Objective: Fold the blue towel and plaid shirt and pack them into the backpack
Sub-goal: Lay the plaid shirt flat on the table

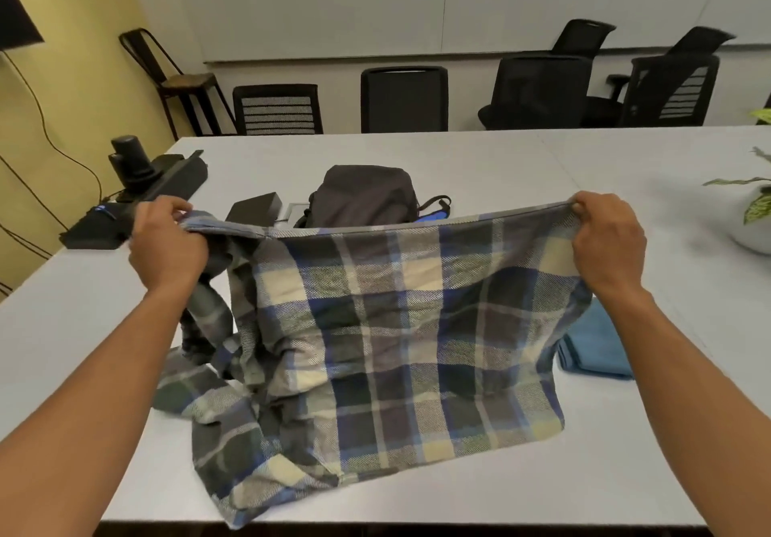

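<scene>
Your left hand point(167, 240) and right hand point(605, 240) each pinch a top corner of the plaid shirt point(375, 328), fingers point(582, 205) clamped over its edge. It hangs taut between them, its lower part crumpled on the worktop point(626, 453), the folded blue towel point(596, 348) beside it, the backpack point(367, 196) behind.

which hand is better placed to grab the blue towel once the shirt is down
Right. The right hand pinches the shirt edge directly above the folded blue towel, which lies on that side; the left hand is across the shirt.
</scene>
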`<state>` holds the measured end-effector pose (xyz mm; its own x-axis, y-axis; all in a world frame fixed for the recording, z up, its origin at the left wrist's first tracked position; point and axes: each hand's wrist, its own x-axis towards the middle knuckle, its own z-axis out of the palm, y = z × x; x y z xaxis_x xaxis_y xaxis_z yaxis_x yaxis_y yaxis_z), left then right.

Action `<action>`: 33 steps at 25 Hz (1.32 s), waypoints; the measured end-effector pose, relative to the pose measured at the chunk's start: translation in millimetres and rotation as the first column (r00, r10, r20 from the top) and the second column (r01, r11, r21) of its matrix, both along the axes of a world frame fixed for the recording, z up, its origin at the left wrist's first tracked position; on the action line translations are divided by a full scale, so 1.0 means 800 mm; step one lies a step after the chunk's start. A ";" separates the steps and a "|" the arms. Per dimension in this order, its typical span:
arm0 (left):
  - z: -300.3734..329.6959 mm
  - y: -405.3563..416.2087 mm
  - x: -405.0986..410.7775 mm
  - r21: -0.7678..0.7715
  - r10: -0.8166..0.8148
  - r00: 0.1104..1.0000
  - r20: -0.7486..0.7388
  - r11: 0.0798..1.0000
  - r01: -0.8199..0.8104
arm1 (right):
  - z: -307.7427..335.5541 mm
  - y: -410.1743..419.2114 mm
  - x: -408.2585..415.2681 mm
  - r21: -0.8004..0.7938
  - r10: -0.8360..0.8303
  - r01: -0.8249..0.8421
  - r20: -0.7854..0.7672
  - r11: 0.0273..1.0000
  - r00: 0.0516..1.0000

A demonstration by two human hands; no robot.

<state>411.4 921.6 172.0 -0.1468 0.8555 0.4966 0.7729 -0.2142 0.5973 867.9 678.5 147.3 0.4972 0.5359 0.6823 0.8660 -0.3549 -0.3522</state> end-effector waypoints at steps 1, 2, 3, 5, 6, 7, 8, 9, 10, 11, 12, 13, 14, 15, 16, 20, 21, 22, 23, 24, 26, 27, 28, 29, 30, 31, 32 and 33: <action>-0.006 0.000 0.002 -0.039 0.010 1.000 -0.008 0.999 -0.010 | -0.007 0.000 -0.002 -0.030 -0.015 0.014 -0.006 0.999 1.000; -0.013 0.001 0.005 -0.068 0.017 1.000 -0.017 0.998 -0.019 | -0.014 0.001 -0.002 -0.055 -0.031 0.030 -0.010 0.998 0.999; -0.018 0.004 0.007 -0.087 0.021 0.999 -0.027 0.996 -0.024 | -0.020 0.003 -0.002 -0.074 -0.048 0.046 -0.014 0.996 0.999; -0.026 0.014 0.010 -0.111 0.018 0.999 -0.048 0.994 -0.024 | -0.031 0.010 -0.001 -0.101 -0.076 0.074 -0.021 0.992 0.997; -0.029 0.020 0.013 -0.120 0.014 0.998 -0.054 0.993 -0.021 | -0.035 0.015 0.001 -0.107 -0.088 0.085 -0.022 0.991 0.996; -0.031 0.029 0.016 -0.132 0.011 0.998 -0.059 0.991 -0.018 | -0.040 0.022 0.003 -0.112 -0.098 0.095 -0.023 0.989 0.995; -0.032 0.037 0.020 -0.144 0.009 0.998 -0.065 0.989 -0.018 | -0.044 0.029 0.006 -0.116 -0.109 0.105 -0.025 0.988 0.994; -0.034 0.046 0.026 -0.157 0.007 0.997 -0.074 0.987 -0.018 | -0.048 0.036 0.009 -0.122 -0.119 0.114 -0.028 0.986 0.993; -0.036 0.057 0.031 -0.174 0.005 0.997 -0.081 0.984 -0.019 | -0.051 0.045 0.012 -0.132 -0.129 0.124 -0.032 0.983 0.991; -0.038 0.068 0.037 -0.192 0.002 0.996 -0.087 0.981 -0.019 | -0.054 0.054 0.016 -0.143 -0.140 0.133 -0.034 0.981 0.990; -0.040 0.081 0.043 -0.208 -0.003 0.996 -0.093 0.978 -0.017 | -0.058 0.065 0.020 -0.157 -0.150 0.144 -0.029 0.977 0.988; -0.043 0.093 0.049 -0.220 -0.009 0.995 -0.100 0.975 -0.014 | -0.061 0.075 0.025 -0.168 -0.157 0.150 -0.024 0.974 0.987; -0.047 0.106 0.055 -0.233 -0.013 0.994 -0.108 0.972 -0.013 | -0.064 0.085 0.029 -0.182 -0.157 0.151 -0.022 0.972 0.987; -0.051 0.118 0.061 -0.245 -0.017 0.993 -0.116 0.970 -0.012 | -0.069 0.096 0.034 -0.197 -0.156 0.147 -0.029 0.969 0.987; -0.055 0.130 0.068 -0.254 -0.018 0.992 -0.123 0.967 -0.013 | -0.074 0.107 0.040 -0.214 -0.156 0.144 -0.043 0.966 0.987; -0.081 0.175 0.100 -0.303 -0.013 0.987 -0.159 0.952 -0.037 | -0.103 0.153 0.064 -0.293 -0.162 0.117 -0.134 0.949 0.978; -0.092 0.188 0.105 -0.318 -0.022 0.986 -0.164 0.948 -0.032 | -0.112 0.163 0.068 -0.315 -0.165 0.112 -0.146 0.942 0.975; -0.105 0.203 0.110 -0.334 -0.038 0.985 -0.170 0.942 -0.021 | -0.121 0.175 0.072 -0.339 -0.171 0.110 -0.157 0.934 0.973; -0.119 0.215 0.114 -0.349 -0.055 0.984 -0.171 0.937 -0.008 | -0.130 0.185 0.074 -0.357 -0.178 0.106 -0.174 0.928 0.968; -0.133 0.225 0.118 -0.362 -0.070 0.983 -0.172 0.932 0.003 | -0.140 0.194 0.076 -0.372 -0.181 0.098 -0.194 0.923 0.964; -0.158 0.241 0.124 -0.393 -0.088 0.979 -0.186 0.919 0.008 | -0.161 0.209 0.079 -0.387 -0.179 0.080 -0.228 0.919 0.957; -0.171 0.247 0.127 -0.410 -0.098 0.976 -0.194 0.912 0.010 | -0.173 0.216 0.081 -0.396 -0.184 0.075 -0.245 0.915 0.952; -0.183 0.251 0.129 -0.423 -0.118 0.974 -0.195 0.906 0.025 | -0.183 0.221 0.081 -0.409 -0.193 0.070 -0.266 0.910 0.945; -0.194 0.251 0.131 -0.435 -0.149 0.970 -0.191 0.899 0.052 | -0.196 0.223 0.080 -0.423 -0.195 0.052 -0.301 0.905 0.934; -0.206 0.250 0.131 -0.440 -0.182 0.963 -0.200 0.895 0.078 | -0.208 0.224 0.077 -0.436 -0.189 0.021 -0.345 0.899 0.919; -0.219 0.245 0.129 -0.439 -0.213 0.950 -0.227 0.893 0.095 | -0.221 0.224 0.072 -0.440 -0.180 -0.019 -0.406 0.898 0.896; -0.233 0.237 0.127 -0.431 -0.240 0.933 -0.268 0.896 0.107 | -0.235 0.221 0.065 -0.433 -0.165 -0.068 -0.478 0.899 0.862; -0.247 0.225 0.124 -0.412 -0.266 0.913 -0.310 0.903 0.123 | -0.248 0.216 0.057 -0.423 -0.148 -0.119 -0.546 0.898 0.825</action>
<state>510.8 1101.4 -26.0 0.1645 0.9792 0.1187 0.9117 -0.1969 0.3606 913.5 851.1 -51.2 0.7234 0.6904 -0.0050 0.5616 -0.5927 -0.5773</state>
